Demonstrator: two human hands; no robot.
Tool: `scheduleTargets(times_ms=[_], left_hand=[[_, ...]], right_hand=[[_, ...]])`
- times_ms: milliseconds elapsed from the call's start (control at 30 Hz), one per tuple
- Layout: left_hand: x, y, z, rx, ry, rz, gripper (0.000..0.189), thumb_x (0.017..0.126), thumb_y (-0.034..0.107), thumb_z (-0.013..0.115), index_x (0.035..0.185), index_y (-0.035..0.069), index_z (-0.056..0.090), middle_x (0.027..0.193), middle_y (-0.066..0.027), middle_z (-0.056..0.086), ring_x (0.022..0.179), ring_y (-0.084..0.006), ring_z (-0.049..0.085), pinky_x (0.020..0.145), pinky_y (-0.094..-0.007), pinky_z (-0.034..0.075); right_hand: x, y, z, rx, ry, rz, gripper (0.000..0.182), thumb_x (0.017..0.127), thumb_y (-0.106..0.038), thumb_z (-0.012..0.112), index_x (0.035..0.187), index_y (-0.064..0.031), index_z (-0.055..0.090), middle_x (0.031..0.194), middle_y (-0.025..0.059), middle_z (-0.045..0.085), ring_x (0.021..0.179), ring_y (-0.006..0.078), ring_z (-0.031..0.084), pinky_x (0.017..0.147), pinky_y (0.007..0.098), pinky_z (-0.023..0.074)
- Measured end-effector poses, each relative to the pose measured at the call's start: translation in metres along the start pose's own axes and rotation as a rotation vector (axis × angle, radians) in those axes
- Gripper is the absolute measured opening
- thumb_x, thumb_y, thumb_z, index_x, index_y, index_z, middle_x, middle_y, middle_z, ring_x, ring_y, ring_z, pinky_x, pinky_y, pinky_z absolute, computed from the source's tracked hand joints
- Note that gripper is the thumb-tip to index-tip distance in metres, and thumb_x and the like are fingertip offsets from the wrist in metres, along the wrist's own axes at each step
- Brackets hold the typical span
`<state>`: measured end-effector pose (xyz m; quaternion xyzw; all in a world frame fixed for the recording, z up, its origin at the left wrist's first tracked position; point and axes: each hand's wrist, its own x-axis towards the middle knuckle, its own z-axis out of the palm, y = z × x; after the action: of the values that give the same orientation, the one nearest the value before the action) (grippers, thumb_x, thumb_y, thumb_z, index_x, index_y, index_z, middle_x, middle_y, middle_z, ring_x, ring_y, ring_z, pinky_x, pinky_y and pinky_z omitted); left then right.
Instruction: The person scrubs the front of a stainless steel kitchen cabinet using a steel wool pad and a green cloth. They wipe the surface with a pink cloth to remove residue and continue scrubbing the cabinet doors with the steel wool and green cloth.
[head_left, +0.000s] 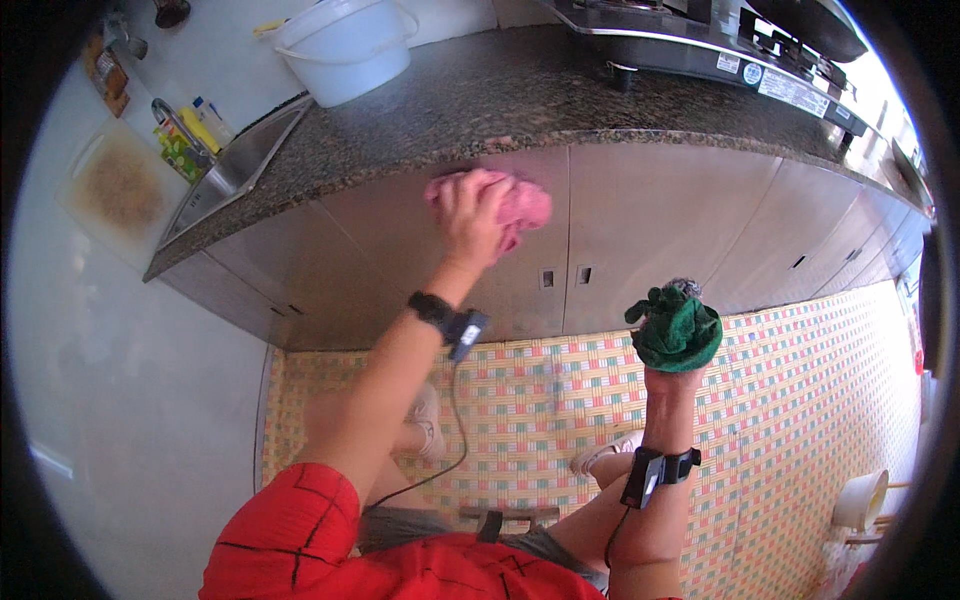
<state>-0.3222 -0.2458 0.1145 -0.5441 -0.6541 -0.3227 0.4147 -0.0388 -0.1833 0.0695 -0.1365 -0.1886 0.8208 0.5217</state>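
Note:
My left hand (474, 217) presses a bunched pink cloth (525, 204) against the upper part of a brushed-metal cabinet door (442, 255), just under the countertop edge. Lower and to the right, my right hand (671, 379) is mostly hidden by a crumpled dark green cloth (675, 337) that it holds. A grey, wiry-looking scouring ball (685, 286) shows at the far side of the green cloth. Recessed handles (585, 275) sit low on the doors between my two hands.
A speckled granite countertop (480, 82) runs above the cabinets, bearing a white bucket (345, 60) and a gas stove (697, 56). At left are a steel sink (232, 161) and a cutting board (120, 187). A white pot (859, 501) stands on the patterned floor (525, 397) at right.

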Motion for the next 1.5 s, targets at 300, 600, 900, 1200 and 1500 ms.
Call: scheduleTargets(times_ms=[300,600,900,1200,1500], left_hand=[[-0.031,-0.103,-0.095,-0.031,-0.321,-0.379,0.034,0.065,-0.001,0.059,0.099,0.007,0.061,0.099,-0.0131,0.054,0.097,-0.0351,0.051,0.087,-0.0401,0.041],[-0.081,-0.229,-0.160,-0.354,0.279,-1.132,0.018,0.086,0.011,0.054,0.098,-0.001,0.057,0.094,-0.0087,0.061,0.083,-0.0224,0.061,0.072,-0.0337,0.052],[-0.022,-0.068,-0.049,-0.040,0.351,-1.049,0.029,0.078,0.009,0.050,0.107,0.002,0.046,0.097,-0.0174,0.051,0.085,-0.0323,0.052,0.073,-0.0441,0.043],[0.004,0.015,-0.018,-0.136,-0.140,-0.085,0.040,0.076,0.010,0.059,0.116,0.010,0.052,0.125,-0.0122,0.043,0.118,-0.0330,0.039,0.097,-0.0493,0.030],[-0.050,-0.094,-0.073,0.189,-0.208,-0.268,0.064,0.064,0.012,0.070,0.124,0.021,0.047,0.130,-0.0111,0.038,0.117,-0.0368,0.038,0.099,-0.0519,0.026]], right_hand=[[0.017,0.022,-0.014,0.081,-0.033,0.167,0.040,0.088,-0.037,0.042,0.102,-0.0038,0.059,0.095,0.0122,0.063,0.079,0.0270,0.061,0.061,0.0362,0.0511],[0.000,0.026,-0.005,-0.017,-0.106,0.137,0.039,0.091,-0.036,0.040,0.104,-0.0054,0.059,0.097,0.0110,0.064,0.084,0.0254,0.063,0.067,0.0370,0.0539],[0.007,0.004,-0.014,-0.104,-0.347,-0.002,0.036,0.091,-0.032,0.043,0.109,-0.0040,0.057,0.100,0.0159,0.063,0.083,0.0278,0.061,0.070,0.0375,0.0517],[0.011,0.018,-0.014,-0.150,-0.325,0.046,0.037,0.091,-0.031,0.041,0.107,-0.0022,0.058,0.098,0.0162,0.063,0.083,0.0278,0.061,0.071,0.0394,0.0504],[0.008,0.006,-0.011,-0.144,-0.257,0.014,0.033,0.091,-0.028,0.044,0.108,-0.0025,0.057,0.097,0.0153,0.064,0.083,0.0256,0.063,0.068,0.0339,0.0537]])
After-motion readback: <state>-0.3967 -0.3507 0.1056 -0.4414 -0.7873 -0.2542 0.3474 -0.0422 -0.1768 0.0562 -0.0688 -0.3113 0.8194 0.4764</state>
